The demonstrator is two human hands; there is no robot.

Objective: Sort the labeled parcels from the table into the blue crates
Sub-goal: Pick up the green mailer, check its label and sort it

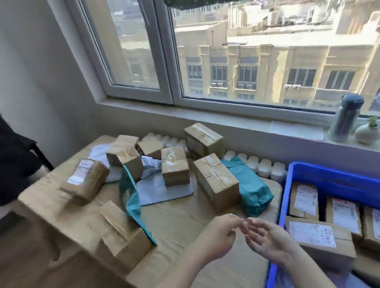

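Both my left hand [216, 237] and right hand [271, 241] hover empty, fingers loosely open, over the table's [188, 218] near edge. I count roughly eight brown boxes, two teal bags; blur hides labels, so missorting threatens. The blue crate [346, 178] holds four parcels.

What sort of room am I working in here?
Likely an upper-floor office or flat used for packing: a wooden table of taped cardboard parcels, a blue crate, and a window overlooking rooftops.
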